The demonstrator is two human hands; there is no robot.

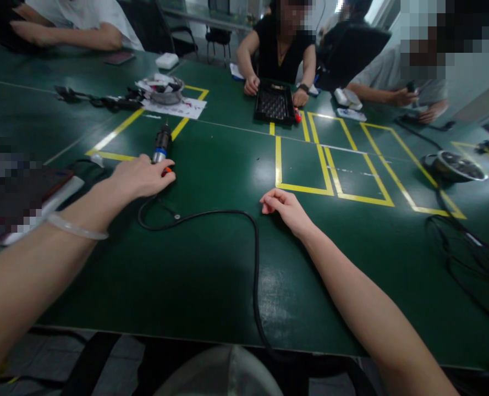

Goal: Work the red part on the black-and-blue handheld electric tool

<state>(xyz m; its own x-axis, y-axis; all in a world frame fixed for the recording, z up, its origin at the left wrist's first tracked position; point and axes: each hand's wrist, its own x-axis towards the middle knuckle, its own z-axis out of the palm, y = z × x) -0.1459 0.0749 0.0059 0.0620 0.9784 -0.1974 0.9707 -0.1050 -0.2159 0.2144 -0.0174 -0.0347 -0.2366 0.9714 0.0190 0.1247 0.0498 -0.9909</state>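
My left hand [143,177] is wrapped over the handle of an electric screwdriver [161,144], its thumb side next to an orange part. The tool lies on the green table with its dark tip pointing away from me; much of the handle is hidden under my palm. A black cord [227,212] runs from beneath this hand, bends, and drops over the near table edge. My right hand [283,208] rests on the table just short of a yellow-taped rectangle, its fingers curled closed with nothing visible in them.
Yellow tape [306,190] marks rectangles on the green table [203,275]. A metal bowl [172,94] of small items stands on paper at the far left. Another person holds a black tray [275,104] opposite. At right are a metal bowl [459,166] and tangled cables [471,242].
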